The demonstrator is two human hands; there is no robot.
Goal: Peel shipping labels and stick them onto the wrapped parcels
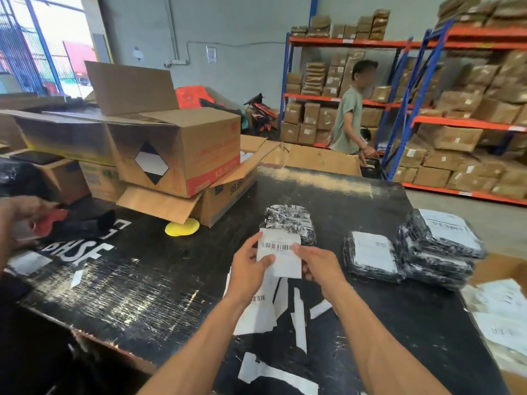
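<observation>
A white shipping label with a barcode is held over the black table between both hands. My left hand pinches its left edge, my right hand its right edge. Just beyond the label lies an unlabelled parcel wrapped in black plastic. To the right a labelled parcel lies flat beside a stack of labelled parcels. Peeled backing strips and further label sheets lie under my forearms.
Open cardboard boxes crowd the table's far left, with a yellow disc in front. Another person's hand holds something red at the left edge. Loose labels fill a box at right. A person stands by shelving racks.
</observation>
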